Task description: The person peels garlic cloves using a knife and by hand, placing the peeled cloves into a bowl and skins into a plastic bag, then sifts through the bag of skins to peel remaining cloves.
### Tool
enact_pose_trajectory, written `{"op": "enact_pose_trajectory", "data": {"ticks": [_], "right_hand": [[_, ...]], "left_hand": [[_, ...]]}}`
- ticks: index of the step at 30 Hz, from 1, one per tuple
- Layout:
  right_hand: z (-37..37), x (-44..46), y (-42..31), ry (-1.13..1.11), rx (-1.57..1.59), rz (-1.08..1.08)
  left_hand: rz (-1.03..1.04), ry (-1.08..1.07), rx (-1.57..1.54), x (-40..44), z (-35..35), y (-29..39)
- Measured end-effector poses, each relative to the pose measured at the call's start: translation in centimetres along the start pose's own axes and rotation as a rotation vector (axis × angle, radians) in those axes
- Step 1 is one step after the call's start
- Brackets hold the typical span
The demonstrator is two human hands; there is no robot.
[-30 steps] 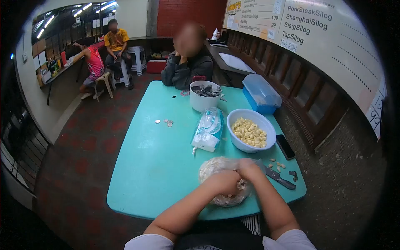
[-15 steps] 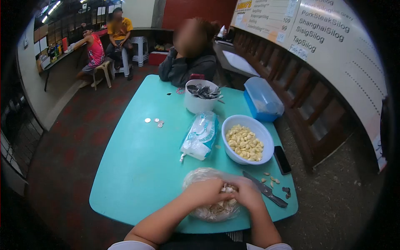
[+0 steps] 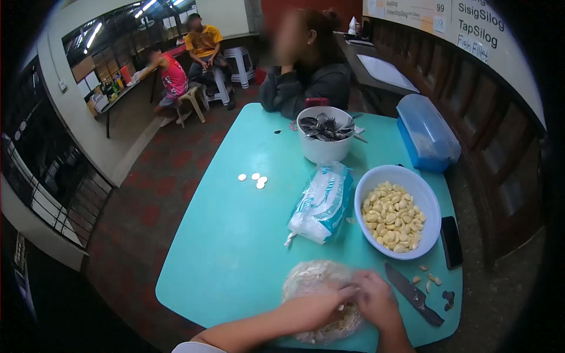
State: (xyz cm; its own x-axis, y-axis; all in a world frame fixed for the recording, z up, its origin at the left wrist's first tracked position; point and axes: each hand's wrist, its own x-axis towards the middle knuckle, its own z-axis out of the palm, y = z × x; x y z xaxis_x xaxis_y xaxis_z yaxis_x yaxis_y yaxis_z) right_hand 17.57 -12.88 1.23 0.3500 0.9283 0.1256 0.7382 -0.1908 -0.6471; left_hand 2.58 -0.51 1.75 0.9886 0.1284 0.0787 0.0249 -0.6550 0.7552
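Note:
A clear plastic bag [image 3: 315, 276] of pale, papery garlic skins lies at the near edge of the turquoise table. My left hand [image 3: 321, 305] reaches across it, slightly blurred, fingers bent in on the bag's gathered mouth. From the other side my right hand [image 3: 376, 297] pinches the same plastic, fingertips close to the left ones. A small whitish bit shows between the hands; its kind is unclear. Just right of my right hand lies a dark-bladed knife [image 3: 414, 295]. Beyond it stands a light-blue bowl [image 3: 434, 203] holding many peeled garlic cloves [image 3: 391, 217].
Loose cloves [image 3: 431, 279] and dark scraps [image 3: 448, 299] lie near a phone [image 3: 452, 242]. Farther back are a tissue pack [image 3: 322, 203], coins [image 3: 260, 179], a white tub of cutlery [image 3: 321, 147] and a blue lidded box [image 3: 426, 138]. A person [image 3: 318, 76] sits at the far end.
The view has swung left and downward, so the table sits farther right. My hands stay at the bag, now drawn together at its mouth, with less of the skins showing.

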Motion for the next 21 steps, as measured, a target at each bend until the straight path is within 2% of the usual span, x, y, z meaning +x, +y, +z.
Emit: {"op": "enact_pose_trajectory", "data": {"ticks": [1, 4, 8, 10, 12, 14, 19, 21], "right_hand": [[-0.1, 0.0, -0.4, 0.000, 0.045, 0.015], [-0.6, -0.3, -0.8, -0.005, 0.096, 0.006], [-0.1, -0.8, 0.0, 0.021, 0.101, -0.004], [-1.2, -1.0, 0.1, -0.074, 0.187, 0.062], [-1.3, -1.0, 0.3, 0.012, 0.244, 0.050], [-0.6, -1.1, 1.0, 0.088, 0.335, 0.056], [0.8, -1.6, 0.5, 0.126, 1.103, 0.256], [0.5, -1.7, 0.5, 0.076, 1.217, 0.235]], "left_hand": [[0.049, 0.004, 0.016, 0.2, 0.0, -0.1], [-0.017, -0.051, -0.076, 0.6, -0.3, 0.1], [-0.051, 0.016, -0.031, 0.7, -0.5, 0.0], [-0.061, 0.036, 0.027, 1.0, -1.0, 0.8], [-0.083, -0.030, -0.057, 1.2, -0.7, 0.3], [-0.058, 0.039, -0.026, 1.4, -0.6, 0.5], [-0.140, 0.156, -0.244, 1.4, 0.2, 0.6], [-0.247, 0.193, -0.479, 0.8, 0.5, 1.1]]}}
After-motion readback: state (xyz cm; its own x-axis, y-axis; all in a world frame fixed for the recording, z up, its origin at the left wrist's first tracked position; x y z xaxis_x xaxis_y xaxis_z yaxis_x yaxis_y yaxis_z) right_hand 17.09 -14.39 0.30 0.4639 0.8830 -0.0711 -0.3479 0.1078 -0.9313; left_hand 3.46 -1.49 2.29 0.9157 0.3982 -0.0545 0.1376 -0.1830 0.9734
